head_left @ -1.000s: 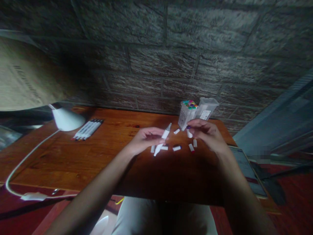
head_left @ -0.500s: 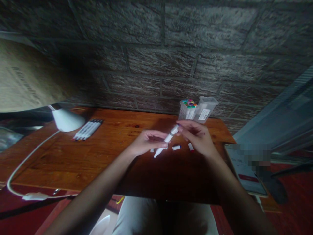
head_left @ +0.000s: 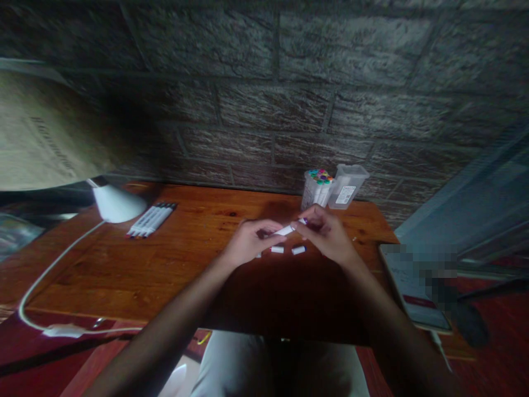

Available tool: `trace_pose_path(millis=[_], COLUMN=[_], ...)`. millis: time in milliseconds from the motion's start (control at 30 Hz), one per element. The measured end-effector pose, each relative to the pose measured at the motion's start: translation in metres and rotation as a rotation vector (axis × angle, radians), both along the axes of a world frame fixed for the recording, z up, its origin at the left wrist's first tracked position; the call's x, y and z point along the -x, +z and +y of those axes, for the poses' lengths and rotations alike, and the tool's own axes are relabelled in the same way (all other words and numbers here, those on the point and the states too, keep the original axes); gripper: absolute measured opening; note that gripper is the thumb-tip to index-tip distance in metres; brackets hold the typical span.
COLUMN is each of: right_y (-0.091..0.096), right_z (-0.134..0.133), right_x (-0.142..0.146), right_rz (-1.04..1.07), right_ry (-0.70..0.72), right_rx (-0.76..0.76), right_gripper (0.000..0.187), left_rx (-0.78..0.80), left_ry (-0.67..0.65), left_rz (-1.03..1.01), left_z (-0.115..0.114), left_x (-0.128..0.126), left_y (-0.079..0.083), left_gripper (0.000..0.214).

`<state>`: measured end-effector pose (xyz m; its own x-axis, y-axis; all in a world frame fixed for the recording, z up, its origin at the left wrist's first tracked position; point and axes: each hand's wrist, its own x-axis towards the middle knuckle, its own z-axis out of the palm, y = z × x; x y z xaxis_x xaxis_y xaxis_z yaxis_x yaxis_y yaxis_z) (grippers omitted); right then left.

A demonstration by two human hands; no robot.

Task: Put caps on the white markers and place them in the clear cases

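Observation:
Between my two hands, above the table, is a white marker (head_left: 285, 230). My left hand (head_left: 251, 240) is closed around the marker's body, its thumb along the near side. My right hand (head_left: 328, 231) pinches the purple-tipped marker cap (head_left: 303, 220) at the other end; its thumb hides whether the cap and body are joined. Below them on the table lie a white cap with a red end (head_left: 277, 250) and a white cap with a dark blue end (head_left: 298, 250). Another small white piece (head_left: 258, 255) is partly hidden by my left hand.
A clear case of markers with coloured ends (head_left: 317, 190) stands at the back, beside a clear plastic lid (head_left: 349, 187). Several markers (head_left: 152, 219) lie in a row near the white lamp base (head_left: 118, 204). A tablet (head_left: 415, 289) lies at the right edge of the wooden table (head_left: 194, 220).
The marker has turned flatter and its exposed lower tip has gone from sight into my left hand. My right hand has moved slightly down, hiding the rightmost cap.

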<state>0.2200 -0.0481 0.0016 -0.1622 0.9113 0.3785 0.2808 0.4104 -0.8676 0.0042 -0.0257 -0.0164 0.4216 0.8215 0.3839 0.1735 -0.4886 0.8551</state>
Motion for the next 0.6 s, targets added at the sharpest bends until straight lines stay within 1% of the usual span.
trace_pose_path(millis=[33, 100, 167, 267, 367, 433, 467, 500, 600], right_y=[-0.002, -0.003, -0.003, -0.002, -0.002, -0.003, -0.004, -0.005, -0.007], right_z=[0.001, 0.002, 0.002, 0.001, 0.002, 0.002, 0.002, 0.002, 0.0], right_x=[0.0, 0.0, 0.002, 0.007, 0.01, 0.01, 0.01, 0.01, 0.015], right_rz=[-0.079, -0.223, -0.293, -0.302, -0.242, -0.19, -0.163, -0.138, -0.093], right_ry=[-0.003, 0.02, 0.067, 0.103, 0.042, -0.021, -0.046, -0.06, -0.042], right_rx=[-0.015, -0.044, -0.057, -0.068, -0.086, -0.074, -0.054, -0.023, 0.067], right_gripper=[0.023, 0.021, 0.022, 0.026, 0.027, 0.029, 0.03, 0.032, 0.036], left_rx=[-0.102, -0.27, -0.373, -0.464, -0.538, -0.51, -0.454, -0.372, -0.041], left_ry=[0.022, 0.021, 0.003, 0.031, 0.137, 0.201, 0.229, 0.256, 0.298], left_rz=[0.062, 0.158, 0.206, 0.223, 0.174, 0.112, 0.076, 0.035, -0.115], left_z=[0.001, 0.003, 0.005, 0.005, -0.002, -0.009, -0.012, -0.013, -0.012], left_x=[0.001, 0.003, 0.004, 0.003, 0.0, -0.003, -0.005, -0.006, -0.008], left_y=[-0.001, -0.002, -0.002, 0.001, 0.004, 0.005, 0.005, 0.005, 0.006], left_gripper=[0.022, 0.02, 0.021, 0.022, 0.018, 0.012, 0.011, 0.017, 0.041])
